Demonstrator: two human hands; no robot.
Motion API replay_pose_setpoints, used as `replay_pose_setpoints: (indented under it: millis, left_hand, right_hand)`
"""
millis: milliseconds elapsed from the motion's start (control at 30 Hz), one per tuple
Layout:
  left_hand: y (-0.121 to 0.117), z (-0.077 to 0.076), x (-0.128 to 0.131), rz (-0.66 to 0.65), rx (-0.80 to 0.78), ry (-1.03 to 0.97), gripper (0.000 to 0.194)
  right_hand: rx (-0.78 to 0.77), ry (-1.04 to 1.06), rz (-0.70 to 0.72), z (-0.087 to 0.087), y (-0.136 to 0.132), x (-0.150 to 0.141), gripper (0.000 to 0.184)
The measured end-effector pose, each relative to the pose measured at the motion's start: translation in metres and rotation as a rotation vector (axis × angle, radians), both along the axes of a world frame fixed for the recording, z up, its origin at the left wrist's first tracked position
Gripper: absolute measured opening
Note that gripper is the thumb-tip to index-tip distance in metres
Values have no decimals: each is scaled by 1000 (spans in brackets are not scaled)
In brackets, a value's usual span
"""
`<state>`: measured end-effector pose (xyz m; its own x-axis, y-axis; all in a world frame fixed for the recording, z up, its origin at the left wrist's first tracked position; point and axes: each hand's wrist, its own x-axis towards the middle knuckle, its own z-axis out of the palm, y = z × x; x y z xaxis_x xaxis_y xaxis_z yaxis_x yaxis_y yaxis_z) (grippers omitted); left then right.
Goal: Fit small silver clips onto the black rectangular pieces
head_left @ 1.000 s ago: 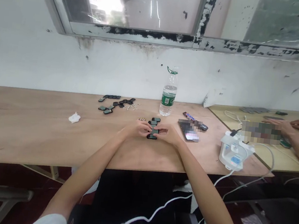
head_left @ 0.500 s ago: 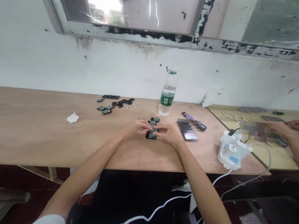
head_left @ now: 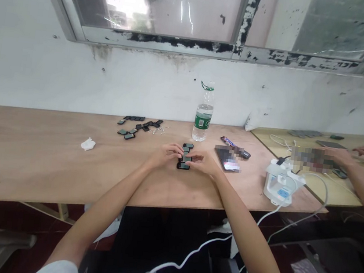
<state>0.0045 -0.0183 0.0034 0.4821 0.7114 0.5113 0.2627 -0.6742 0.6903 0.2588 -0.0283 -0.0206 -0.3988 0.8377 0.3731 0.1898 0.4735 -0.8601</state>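
Observation:
A short column of small black rectangular pieces with grey-green faces lies on the table in front of me. My left hand is at the column's left side, its fingers bent together at the edge of one piece; whatever is between the fingertips is too small to make out. From the right, my right hand grips a middle piece of the column between thumb and fingers. The fingers partly cover the middle pieces.
Behind, to the left, lie more black pieces and several tiny whitish parts. A water bottle, snack bar, phone, white power strip with cables and crumpled tissue surround the work. A co-worker's hands are at right.
My left hand has lifted slightly, and its fingers now cover the small row of parts seen just behind it before. My right hand stays at the column.

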Motion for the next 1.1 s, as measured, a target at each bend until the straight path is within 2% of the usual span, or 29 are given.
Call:
replay_pose_setpoints:
  millis: [100, 167, 267, 333, 433, 567, 733, 833, 967, 1100]
  left_hand:
    - [2, 5, -6, 180, 20, -27, 30]
    - [7, 7, -15, 287, 22, 25, 29]
    - [15, 6, -32, 289, -17, 198, 23]
    - [20, 3, -41, 248, -66, 289, 16]
    - [26, -4, -47, 232, -121, 305, 11]
    - [30, -18, -41, 262, -113, 293, 11]
    - [35, -32, -29, 377, -102, 250, 13]
    - [38, -32, -30, 461, -136, 155, 18]
    - [39, -25, -43, 617, -30, 77, 20]
    - [38, -20, -55, 657, 5, 100, 17]
  right_hand:
    - [58, -47, -116, 4, 3, 5, 38]
    - [55, -67, -240, 4, 8, 10, 35]
    - [32, -132, -436, -1, 18, 21, 34]
    - [40, -191, -489, -7, 24, 26, 35]
    - [53, -270, -462, -15, 29, 29, 26]
    - [81, -283, -362, -21, 32, 27, 17]
    - [73, -241, -355, -25, 35, 25, 20]
    - [95, -206, -368, -27, 37, 24, 16]
    - [131, -207, -333, -30, 39, 23, 16]
    - [138, -204, -265, -32, 39, 23, 25]
